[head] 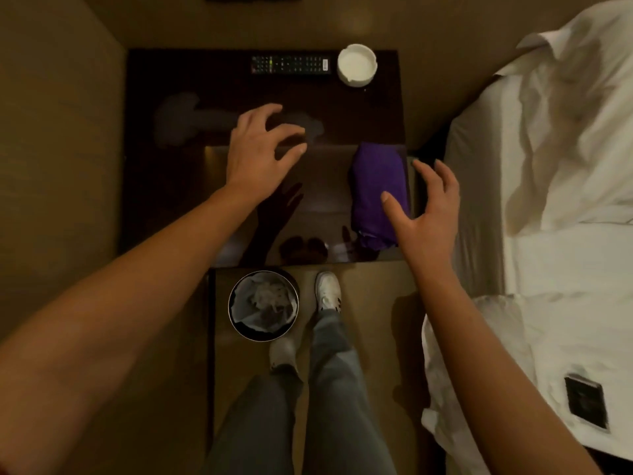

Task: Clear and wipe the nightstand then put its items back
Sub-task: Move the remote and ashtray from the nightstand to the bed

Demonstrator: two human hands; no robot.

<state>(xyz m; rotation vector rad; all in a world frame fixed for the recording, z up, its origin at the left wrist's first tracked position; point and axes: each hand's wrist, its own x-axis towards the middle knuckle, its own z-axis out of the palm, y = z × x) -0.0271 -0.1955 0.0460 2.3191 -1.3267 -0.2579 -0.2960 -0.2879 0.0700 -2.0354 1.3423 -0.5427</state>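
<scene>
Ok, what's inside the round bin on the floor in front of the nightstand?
The bin holds a pale plastic liner with crumpled whitish waste on top. Whatever lies beneath that waste, and the bin's bottom, is covered and cannot be seen.

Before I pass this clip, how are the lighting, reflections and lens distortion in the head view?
Head view: dim, warm lighting; the glossy dark wooden nightstand top mirrors both hands and the room; wide-angle bending curves the forearms and the white bed. The left hand and the folded purple cloth read fairly sharp; the black remote control has unreadable buttons.
</scene>
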